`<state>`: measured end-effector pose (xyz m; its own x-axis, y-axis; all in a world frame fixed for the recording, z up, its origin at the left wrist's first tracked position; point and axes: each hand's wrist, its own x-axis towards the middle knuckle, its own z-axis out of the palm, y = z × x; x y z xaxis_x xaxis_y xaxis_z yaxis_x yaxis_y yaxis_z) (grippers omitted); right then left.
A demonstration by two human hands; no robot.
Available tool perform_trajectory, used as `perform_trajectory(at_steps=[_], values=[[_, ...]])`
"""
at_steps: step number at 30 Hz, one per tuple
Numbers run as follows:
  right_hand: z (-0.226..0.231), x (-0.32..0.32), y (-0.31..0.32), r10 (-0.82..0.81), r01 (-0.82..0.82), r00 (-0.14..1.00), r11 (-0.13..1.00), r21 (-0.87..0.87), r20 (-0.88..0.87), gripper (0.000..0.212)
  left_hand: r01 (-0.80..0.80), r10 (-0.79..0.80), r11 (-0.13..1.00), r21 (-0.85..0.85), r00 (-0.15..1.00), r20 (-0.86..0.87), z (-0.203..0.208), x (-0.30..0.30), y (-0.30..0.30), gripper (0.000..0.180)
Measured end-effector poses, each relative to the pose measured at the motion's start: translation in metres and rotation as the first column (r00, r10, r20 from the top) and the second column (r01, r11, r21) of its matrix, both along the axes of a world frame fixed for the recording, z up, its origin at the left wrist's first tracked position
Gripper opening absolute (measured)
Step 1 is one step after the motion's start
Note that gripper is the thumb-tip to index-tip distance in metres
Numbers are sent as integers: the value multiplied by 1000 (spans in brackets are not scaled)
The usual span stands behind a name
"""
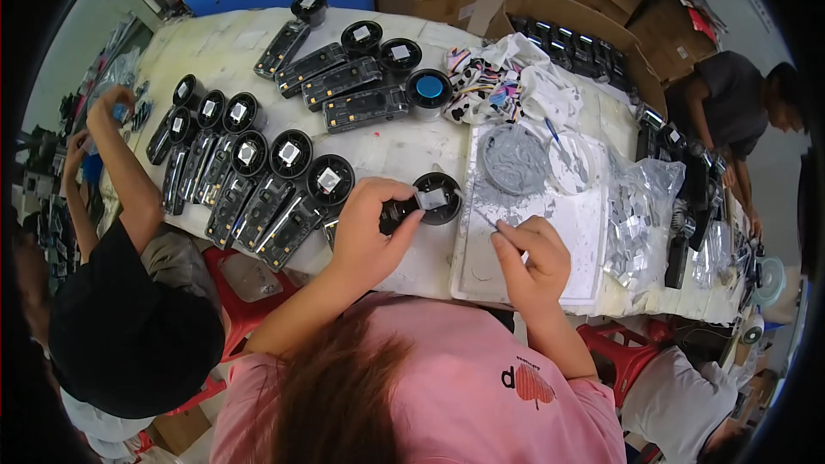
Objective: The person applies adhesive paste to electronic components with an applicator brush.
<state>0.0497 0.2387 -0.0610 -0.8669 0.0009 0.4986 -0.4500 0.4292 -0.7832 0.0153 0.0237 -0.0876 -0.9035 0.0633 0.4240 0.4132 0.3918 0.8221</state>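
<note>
My left hand is closed around the dark body of a black device with a round cup-shaped head. A pale square piece shows inside that head, close to my fingertips. My right hand pinches a thin stick above the white tray; most of the stick is hidden by the fingers. On the tray, a round dish of grey paste sits beside a white round lid smeared with grey. A blue-handled tool leans on the lid.
Several similar black devices lie in rows at left and farther back. Behind the tray is a crumpled patterned cloth. A clear bag of small metallic pieces lies to its right. Other people work at left and right; a cardboard box holds more devices.
</note>
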Motion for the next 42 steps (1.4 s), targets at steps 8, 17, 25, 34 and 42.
perform_trajectory(at_steps=[8, 17, 25, 34, 42], values=[[-2, -4, 28, -189, 189, 981, 982, 4, 35, 16, -20, -149, 876, -482, 939, -310, 11, -15, 17, 28], [5, -20, 55, -309, 281, 950, 906, 317, 38, 15, -54, -187, 762, -645, 936, -299, 13, -6, 16, 29], [9, -16, 57, -208, 119, 949, 933, 340, 238, 12, -75, -168, 685, -724, 951, -258, 8, 7, 16, 48], [7, 2, 22, -2, -13, 982, 997, 79, 190, 19, -23, -85, 887, -460, 973, -213, 10, 16, 0, 51], [-10, -18, 0, 295, -155, 937, 832, 532, -188, 22, -60, -14, 901, -429, 986, -167, -4, 18, -7, 44]])
